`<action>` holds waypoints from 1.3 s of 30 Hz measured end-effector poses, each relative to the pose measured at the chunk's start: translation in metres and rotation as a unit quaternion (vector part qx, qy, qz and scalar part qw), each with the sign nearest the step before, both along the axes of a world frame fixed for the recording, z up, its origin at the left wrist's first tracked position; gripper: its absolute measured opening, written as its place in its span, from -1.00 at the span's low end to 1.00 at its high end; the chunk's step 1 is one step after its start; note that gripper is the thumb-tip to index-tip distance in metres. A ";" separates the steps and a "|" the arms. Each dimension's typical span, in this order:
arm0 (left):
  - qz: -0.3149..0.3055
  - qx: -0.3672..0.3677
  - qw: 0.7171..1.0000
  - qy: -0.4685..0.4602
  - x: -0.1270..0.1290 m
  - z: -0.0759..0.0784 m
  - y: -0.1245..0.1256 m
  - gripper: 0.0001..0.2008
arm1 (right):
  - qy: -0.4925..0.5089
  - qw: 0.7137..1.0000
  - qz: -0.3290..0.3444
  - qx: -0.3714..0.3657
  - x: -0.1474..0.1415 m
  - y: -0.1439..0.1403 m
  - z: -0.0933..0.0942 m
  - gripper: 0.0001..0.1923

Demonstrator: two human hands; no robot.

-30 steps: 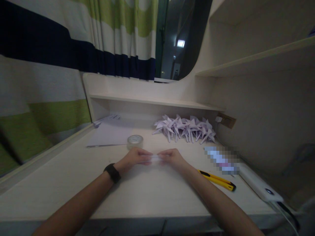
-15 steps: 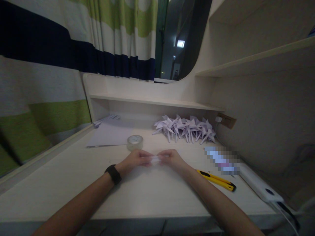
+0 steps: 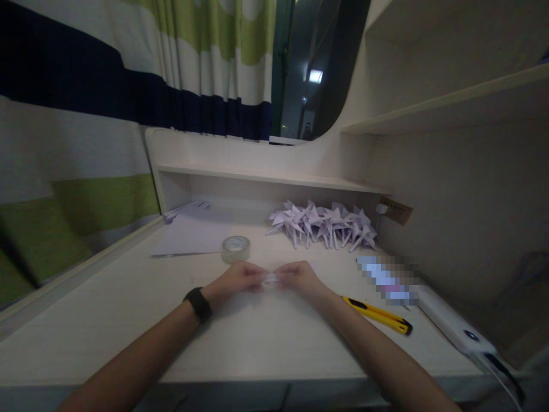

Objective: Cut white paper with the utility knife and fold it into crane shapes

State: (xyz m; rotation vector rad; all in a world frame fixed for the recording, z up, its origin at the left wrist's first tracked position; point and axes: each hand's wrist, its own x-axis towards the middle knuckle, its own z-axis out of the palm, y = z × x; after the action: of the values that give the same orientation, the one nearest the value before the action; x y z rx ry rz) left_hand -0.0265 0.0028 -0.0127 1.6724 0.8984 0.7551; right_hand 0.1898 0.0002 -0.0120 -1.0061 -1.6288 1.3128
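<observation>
From the head view, I see little change since a second ago: my two hands have drawn slightly closer, so the visible span of paper between them is shorter than before, and the whole scene has barely shifted.

My left hand (image 3: 238, 278) is curled, fingertips pinched on one end of a small folded paper (image 3: 270, 279); my right hand (image 3: 299, 276) pinches the other end the same way. The paper sits between them, low over the desk (image 3: 128, 309), pale and thin with a crease-like sheen; its exact shape is too small and dim for me to tell. A black band (image 3: 197, 303) wraps my left wrist, matte and smooth.

Just beyond my left hand stands a tape roll (image 3: 235, 248), a clear, glossy ring. Farther beyond it lies a flat sheet (image 3: 193, 234) of pale paper. Beyond my right hand is a pile of folded cranes (image 3: 323, 224), pointed and angular, pale lilac. To the right of my right hand lies a knife (image 3: 377, 315), a slim yellow and black plastic bar. Past it rests a long white power strip (image 3: 450, 329), smooth and rounded. The desk is light, with a faint wood grain.
</observation>
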 end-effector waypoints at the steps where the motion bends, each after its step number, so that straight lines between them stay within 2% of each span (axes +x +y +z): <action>1: 0.003 0.010 1.000 0.005 0.000 0.000 0.000 -0.57 | 0.002 1.000 -0.001 0.002 0.000 0.000 -0.001 -0.52; 5: 0.011 0.024 1.000 0.001 0.000 0.001 0.000 -0.59 | 0.008 1.000 -0.011 0.008 -0.001 0.000 -0.003 -0.52; 9: 0.007 0.017 1.000 -0.006 -0.002 0.000 0.000 -0.58 | 0.012 1.000 0.013 -0.007 -0.001 -0.001 -0.003 -0.49; 18: 0.013 -0.020 1.000 -0.009 0.001 -0.003 0.000 -0.55 | 0.008 1.000 0.002 -0.013 -0.001 -0.002 0.000 -0.54; 26: 0.018 0.035 0.999 0.021 0.000 -0.006 0.004 -0.56 | -0.003 1.000 0.009 -0.002 -0.001 0.001 -0.006 -0.53; 33: 0.014 0.066 0.996 0.062 0.002 -0.009 0.005 -0.55 | -0.049 0.996 -0.018 0.072 -0.001 0.004 -0.011 -0.59; 39: 0.026 0.151 0.982 0.107 0.002 -0.003 0.003 -0.62 | -0.079 0.991 -0.019 0.110 -0.002 0.001 -0.007 -0.64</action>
State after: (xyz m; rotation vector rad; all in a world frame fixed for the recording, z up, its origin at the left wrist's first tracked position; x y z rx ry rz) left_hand -0.0247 0.0057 -0.0155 2.0339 1.0174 0.7872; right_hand 0.1879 0.0013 -0.0186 -1.0209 -1.8185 1.0234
